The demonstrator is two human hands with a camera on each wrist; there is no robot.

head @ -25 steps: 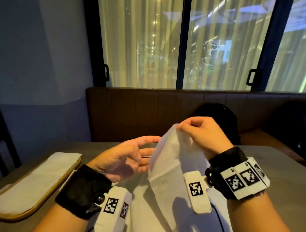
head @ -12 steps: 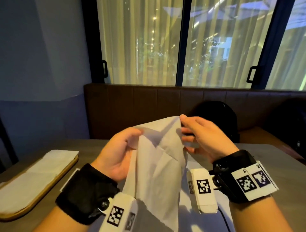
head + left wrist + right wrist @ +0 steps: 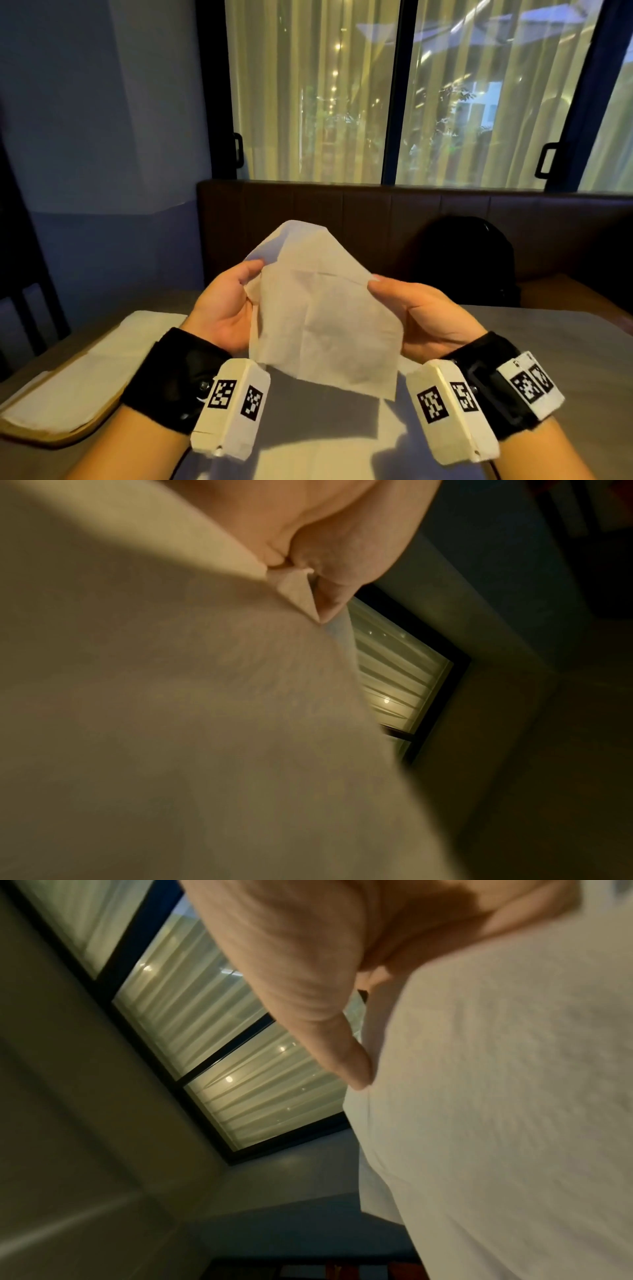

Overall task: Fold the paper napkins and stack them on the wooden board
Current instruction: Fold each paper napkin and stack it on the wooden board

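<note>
A white paper napkin [image 3: 325, 318] hangs in the air above the table, partly folded, with a loose flap standing up behind its top edge. My left hand [image 3: 236, 301] pinches its left edge and my right hand [image 3: 397, 294] pinches its right edge. The napkin [image 3: 205, 723] fills the left wrist view, thumb pressed on a folded corner. In the right wrist view the napkin [image 3: 496, 1096] covers the right side under my thumb. The wooden board [image 3: 68, 435] lies at the left with folded napkins [image 3: 102, 370] on it. More white napkins [image 3: 318, 442] lie on the table below my hands.
A grey table [image 3: 548, 335] spreads to the right. A brown padded bench back [image 3: 376, 219] runs behind it, with a dark bag [image 3: 469, 260] on the seat. Curtained windows [image 3: 342, 85] stand beyond.
The left hand took hold of the napkin's left edge. Both hands then drew apart, spreading the napkin wide between them, with its top flap tipping back.
</note>
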